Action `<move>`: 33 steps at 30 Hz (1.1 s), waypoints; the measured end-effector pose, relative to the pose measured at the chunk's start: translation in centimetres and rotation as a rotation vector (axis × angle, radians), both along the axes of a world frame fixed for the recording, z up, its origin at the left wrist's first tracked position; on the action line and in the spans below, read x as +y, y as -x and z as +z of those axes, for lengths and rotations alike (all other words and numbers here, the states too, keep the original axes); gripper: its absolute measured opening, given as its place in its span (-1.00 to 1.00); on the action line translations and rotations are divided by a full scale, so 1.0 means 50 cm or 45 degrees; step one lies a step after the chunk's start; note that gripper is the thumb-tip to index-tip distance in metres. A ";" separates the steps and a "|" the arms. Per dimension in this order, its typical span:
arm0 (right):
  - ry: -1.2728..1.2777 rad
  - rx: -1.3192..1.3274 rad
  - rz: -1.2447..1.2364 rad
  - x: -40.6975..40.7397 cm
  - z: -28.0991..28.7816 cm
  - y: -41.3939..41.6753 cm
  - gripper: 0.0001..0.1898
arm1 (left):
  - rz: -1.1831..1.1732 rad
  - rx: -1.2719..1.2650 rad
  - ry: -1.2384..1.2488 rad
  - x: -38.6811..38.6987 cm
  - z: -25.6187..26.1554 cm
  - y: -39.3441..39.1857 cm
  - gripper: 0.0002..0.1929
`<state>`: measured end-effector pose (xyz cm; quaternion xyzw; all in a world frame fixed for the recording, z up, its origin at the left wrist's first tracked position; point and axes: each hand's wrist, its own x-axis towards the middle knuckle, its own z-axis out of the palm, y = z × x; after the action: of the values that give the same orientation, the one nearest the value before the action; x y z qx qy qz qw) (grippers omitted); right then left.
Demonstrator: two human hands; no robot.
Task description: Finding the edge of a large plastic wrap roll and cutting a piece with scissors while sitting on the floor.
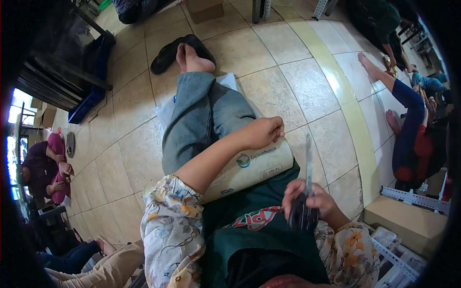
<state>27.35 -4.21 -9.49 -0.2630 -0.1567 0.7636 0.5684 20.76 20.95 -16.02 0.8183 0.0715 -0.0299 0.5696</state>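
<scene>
My left hand is closed into a loose fist at the edge of a cream printed roll or bag lying across my lap. No object shows between its curled fingers, though the underside is hidden. The roll bears logos and writing. To the right, before my torso, my right hand grips a pair of black-handled scissors. Their thin, slightly blurred blade points away from me, apart from the roll.
My crossed bare feet lie by black sandals, with white sheeting under my legs. A blue crate stands at the left. Seated people flank me. A cardboard box is at my right.
</scene>
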 end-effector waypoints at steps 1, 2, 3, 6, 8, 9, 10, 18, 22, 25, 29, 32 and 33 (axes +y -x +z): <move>-0.002 0.002 0.011 -0.002 -0.010 -0.008 -0.43 | 0.011 0.002 -0.002 0.007 -0.002 0.000 -0.92; 0.006 0.039 -0.109 0.004 -0.012 -0.015 -0.47 | -0.018 0.033 0.171 0.014 -0.005 0.000 -0.93; 0.019 0.070 -0.234 0.013 -0.012 -0.020 -0.51 | -0.053 0.057 0.350 0.021 -0.008 0.000 -0.93; 0.068 -0.244 -0.365 0.025 -0.033 -0.050 -0.59 | -0.112 0.004 0.515 0.036 -0.022 0.005 -0.90; 0.085 -0.508 -0.390 0.023 -0.037 -0.084 -0.61 | -0.137 0.122 0.449 0.043 -0.004 0.002 -0.83; 0.093 -0.525 -0.401 0.016 -0.038 -0.102 -0.61 | -0.182 0.236 0.383 0.040 0.007 -0.008 -0.76; 0.139 -0.679 -0.424 0.013 -0.054 -0.118 -0.59 | -0.177 0.235 0.384 0.037 0.010 -0.005 -0.76; 0.342 -1.319 -0.089 -0.011 -0.078 -0.213 -0.43 | -0.259 -0.086 -0.114 0.033 0.029 0.008 -0.65; 0.284 -1.320 0.117 -0.015 -0.076 -0.254 -0.43 | -0.226 0.084 -0.008 0.035 0.041 0.004 -0.65; 0.271 -1.054 0.130 -0.020 -0.078 -0.270 -0.44 | -0.283 0.213 -0.107 0.042 0.034 0.008 -0.67; 0.180 -0.959 0.042 -0.030 -0.090 -0.278 -0.38 | -0.138 -0.013 -0.252 0.028 0.027 0.015 -0.72; 0.225 -0.958 0.069 -0.018 -0.086 -0.263 -0.34 | -0.206 -0.092 -0.285 0.027 0.049 0.031 -0.64; 0.226 -0.957 0.067 -0.011 -0.083 -0.256 -0.34 | -0.273 -0.131 -0.312 0.028 0.056 0.037 -0.58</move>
<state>40.15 -4.78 -13.66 -0.5686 -0.2941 0.6389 0.4266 18.89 22.35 -13.23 0.8851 -0.0422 -0.0397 0.4619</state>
